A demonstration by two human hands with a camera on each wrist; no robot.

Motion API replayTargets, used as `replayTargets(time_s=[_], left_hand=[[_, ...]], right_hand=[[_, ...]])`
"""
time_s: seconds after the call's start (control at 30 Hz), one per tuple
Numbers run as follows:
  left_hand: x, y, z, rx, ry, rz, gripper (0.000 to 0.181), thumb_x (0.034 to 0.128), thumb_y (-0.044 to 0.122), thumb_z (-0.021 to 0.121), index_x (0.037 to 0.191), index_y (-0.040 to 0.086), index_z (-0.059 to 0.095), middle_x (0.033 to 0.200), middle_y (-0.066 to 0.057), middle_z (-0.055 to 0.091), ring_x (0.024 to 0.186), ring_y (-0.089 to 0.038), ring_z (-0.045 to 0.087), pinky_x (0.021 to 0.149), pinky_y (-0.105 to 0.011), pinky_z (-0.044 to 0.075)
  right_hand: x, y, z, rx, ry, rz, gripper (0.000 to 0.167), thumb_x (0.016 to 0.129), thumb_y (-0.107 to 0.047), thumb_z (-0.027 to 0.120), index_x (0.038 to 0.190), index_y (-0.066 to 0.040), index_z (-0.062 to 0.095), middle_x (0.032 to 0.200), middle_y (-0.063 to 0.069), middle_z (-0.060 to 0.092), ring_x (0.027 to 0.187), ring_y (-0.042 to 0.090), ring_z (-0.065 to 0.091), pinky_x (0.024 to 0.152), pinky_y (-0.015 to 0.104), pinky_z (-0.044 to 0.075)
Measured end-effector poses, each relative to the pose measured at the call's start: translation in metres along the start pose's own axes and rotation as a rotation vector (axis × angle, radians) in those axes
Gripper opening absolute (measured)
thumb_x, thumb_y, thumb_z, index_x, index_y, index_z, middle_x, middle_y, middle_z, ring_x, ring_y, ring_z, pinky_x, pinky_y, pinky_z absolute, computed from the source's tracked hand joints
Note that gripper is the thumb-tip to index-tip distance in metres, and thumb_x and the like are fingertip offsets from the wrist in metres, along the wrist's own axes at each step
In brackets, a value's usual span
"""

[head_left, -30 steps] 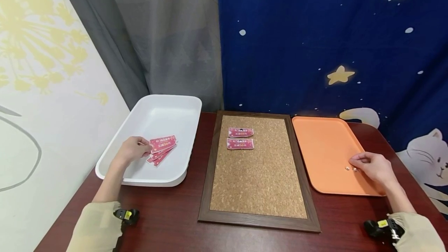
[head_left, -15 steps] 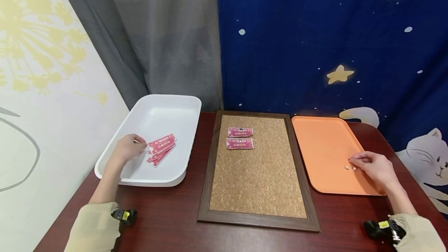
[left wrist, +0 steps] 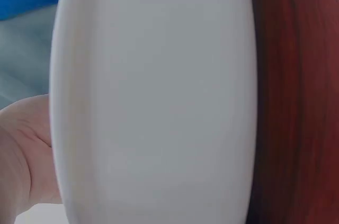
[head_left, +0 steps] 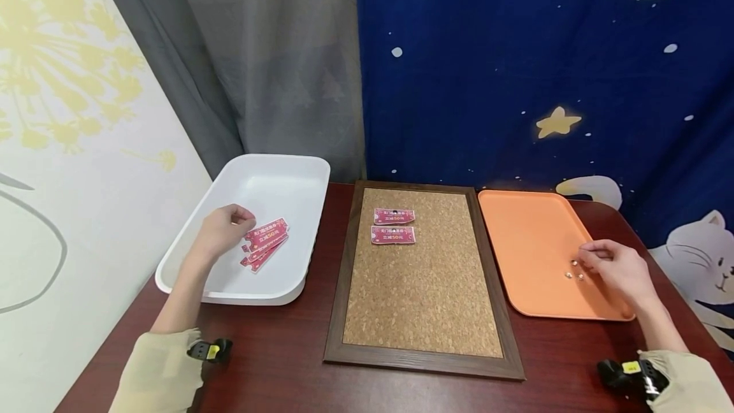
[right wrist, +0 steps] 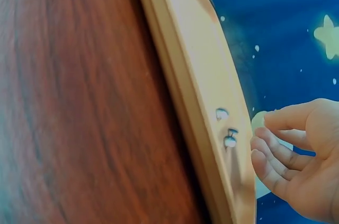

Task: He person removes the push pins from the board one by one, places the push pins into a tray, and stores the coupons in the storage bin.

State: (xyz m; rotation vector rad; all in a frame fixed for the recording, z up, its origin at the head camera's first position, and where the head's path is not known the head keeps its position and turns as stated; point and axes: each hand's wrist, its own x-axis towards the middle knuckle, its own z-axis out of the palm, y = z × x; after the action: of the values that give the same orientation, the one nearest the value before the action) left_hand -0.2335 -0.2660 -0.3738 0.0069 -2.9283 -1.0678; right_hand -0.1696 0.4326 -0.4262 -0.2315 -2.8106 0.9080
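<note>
Looks partway: 2 hung coupons (head_left: 393, 238) on the corkboard (head_left: 424, 298), between both hands. Loose coupons (head_left: 267, 236) lie by the left hand's (head_left: 220, 232) relaxed, seemingly empty fingers; 3 pins (head_left: 581, 278) near the right hand's (head_left: 620, 271) loose, empty ones.

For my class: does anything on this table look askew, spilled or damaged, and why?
Mildly askew: the fanned coupons in the white tray lie slanted and overlapping, whereas the two coupons on the corkboard sit roughly level. Nothing looks spilled or plainly damaged; the small pins lie within the orange tray.
</note>
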Motion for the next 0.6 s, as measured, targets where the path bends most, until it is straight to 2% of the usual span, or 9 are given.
replayTargets(time_s=[0.3,0.47,0.6], left_hand=[[-0.003,0.031,0.01,-0.062,-0.028,0.069,0.021,0.0985,0.014,0.059,0.109,-0.004,0.064,0.099,-0.018,0.065,0.086,-0.027,0.057,0.068,-0.031,0.047],[-0.003,0.049,0.019,-0.096,-0.051,0.11,0.02,0.0989,0.013,0.059,0.109,-0.004,0.064,0.1,-0.018,0.066,0.089,-0.029,0.06,0.074,-0.032,0.048],[-0.004,0.062,0.027,-0.131,-0.067,0.132,0.019,0.0995,0.012,0.057,0.109,-0.003,0.064,0.101,-0.02,0.067,0.09,-0.031,0.063,0.076,-0.033,0.048]], right_hand=[[0.003,-0.025,0.001,0.067,0.009,-0.061,0.035,0.1,-0.026,0.063,0.116,0.006,0.066,0.097,0.018,0.073,0.07,-0.006,0.061,0.063,0.012,0.043],[0.005,-0.038,0.003,0.101,0.005,-0.095,0.034,0.1,-0.026,0.064,0.116,0.004,0.066,0.095,0.012,0.074,0.071,-0.001,0.065,0.064,0.012,0.045],[0.006,-0.05,0.006,0.124,-0.003,-0.128,0.033,0.101,-0.025,0.063,0.117,0.003,0.065,0.098,0.015,0.073,0.073,0.0,0.065,0.063,0.015,0.048]])
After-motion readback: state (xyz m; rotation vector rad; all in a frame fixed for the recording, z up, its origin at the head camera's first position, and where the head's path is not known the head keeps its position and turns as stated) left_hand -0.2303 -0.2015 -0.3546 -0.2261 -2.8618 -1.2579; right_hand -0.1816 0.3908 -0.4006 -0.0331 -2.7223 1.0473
